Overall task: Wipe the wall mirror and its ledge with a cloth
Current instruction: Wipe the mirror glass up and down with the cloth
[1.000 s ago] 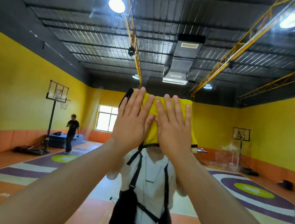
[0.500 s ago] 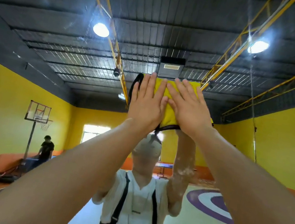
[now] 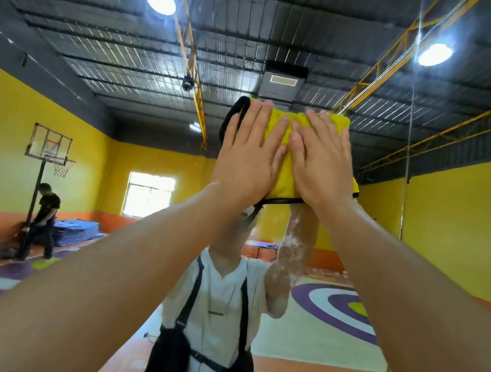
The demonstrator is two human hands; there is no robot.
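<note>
Yellow cloth point(image 3: 286, 178) pressed against the mirror point(image 3: 98, 45) by left hand point(image 3: 247, 156) and right hand point(image 3: 320, 163), fingers point(image 3: 250, 121) straight, reflecting a yellow-walled gym point(image 3: 460, 223)

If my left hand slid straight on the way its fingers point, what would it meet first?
Likely nothing solid: the left hand lies flat on the yellow cloth, fingers pointing up the mirror, and only bare glass shows above them.

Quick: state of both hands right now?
Left hand: open, fingers straight, pressing the yellow cloth with black trim flat on the wall mirror.
Right hand: open, pressing the same cloth.
</note>
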